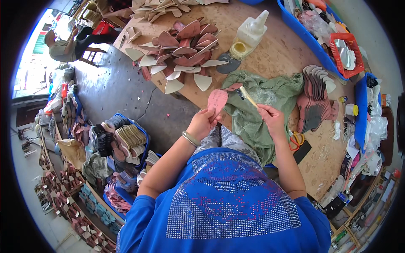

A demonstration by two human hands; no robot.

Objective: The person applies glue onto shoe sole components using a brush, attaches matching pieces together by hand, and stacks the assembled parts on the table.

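Observation:
My left hand [203, 122] holds a pink shoe insole [217, 100] by its lower end, upright over the table's near edge. My right hand [272, 119] grips a small brush [246, 95] with a pale wooden handle; its dark bristles sit just right of the insole's top. Both hands hover above a crumpled green cloth [261, 101] on the wooden table [278, 50]. A silver bracelet is on my left wrist.
Glued insoles [181, 50] lie fanned out across the table's far left. A plastic glue jug [251, 31] stands behind a stack of brown insoles [314, 99] at right. Blue bins [310, 40], a red basket [348, 52], orange scissors [295, 139]. Floor crates of soles [122, 141]; a person sits far left [63, 42].

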